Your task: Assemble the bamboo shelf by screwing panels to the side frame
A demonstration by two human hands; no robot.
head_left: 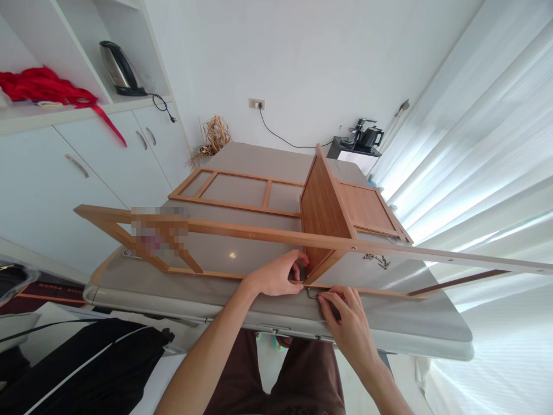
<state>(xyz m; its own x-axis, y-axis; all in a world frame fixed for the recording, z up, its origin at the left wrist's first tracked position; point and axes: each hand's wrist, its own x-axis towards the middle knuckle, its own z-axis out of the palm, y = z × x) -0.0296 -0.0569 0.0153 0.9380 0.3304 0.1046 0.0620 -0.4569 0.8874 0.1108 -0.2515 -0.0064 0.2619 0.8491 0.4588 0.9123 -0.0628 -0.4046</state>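
A wooden side frame (pixel 276 235) stands on its long edge across the near side of the table, its lower rail close to the table's front. A brown wooden panel (pixel 325 202) meets it upright at a right angle. My left hand (pixel 279 274) is closed round the lower rail at the panel's near corner, thumb in front and fingers behind. Just to the right, my right hand (pixel 349 314) pinches a small bent metal hex key (pixel 311 294), its far end at the rail by that corner. The exact contact at the joint is too small to make out.
A second slatted frame (pixel 235 206) lies flat behind, left of the panel. Another wooden panel (pixel 369 207) lies at the right. Several loose screws (pixel 379 260) rest on the grey table (pixel 254 153). A kettle (pixel 118 69) stands in the left cabinet. Part of the frame's left end is pixelated.
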